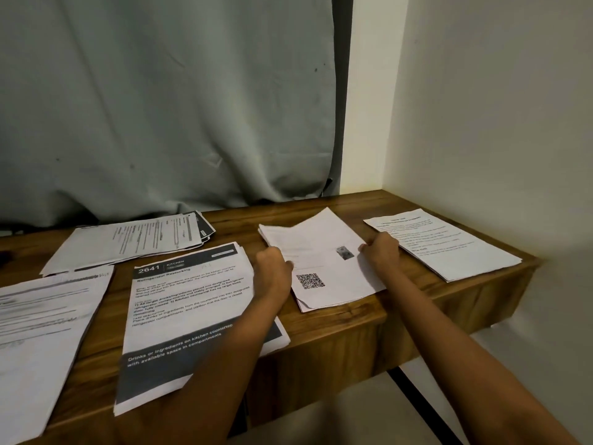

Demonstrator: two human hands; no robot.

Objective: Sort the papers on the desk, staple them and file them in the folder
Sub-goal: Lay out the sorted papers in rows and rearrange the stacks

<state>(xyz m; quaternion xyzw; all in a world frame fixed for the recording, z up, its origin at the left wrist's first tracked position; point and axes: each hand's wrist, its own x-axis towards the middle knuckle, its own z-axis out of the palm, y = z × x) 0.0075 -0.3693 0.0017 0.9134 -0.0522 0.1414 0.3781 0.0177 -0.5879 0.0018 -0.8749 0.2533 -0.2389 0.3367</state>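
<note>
A small stack of white sheets with a QR code [324,261] lies on the wooden desk [337,329], right of centre. My left hand [272,268] grips its left edge and my right hand [380,250] grips its right edge. To the left lies a stack headed "2641 Kitchen" [189,303], partly under my left forearm. A text sheet pile [446,245] sits at the desk's right end. Another pile [134,242] lies at the back left, and one more [41,332] at the near left edge. No stapler or folder is in view.
A grey curtain [167,107] hangs behind the desk. A white wall [481,107] closes the right side and back corner. The desk's front edge drops to a pale floor [369,412] with a dark strip.
</note>
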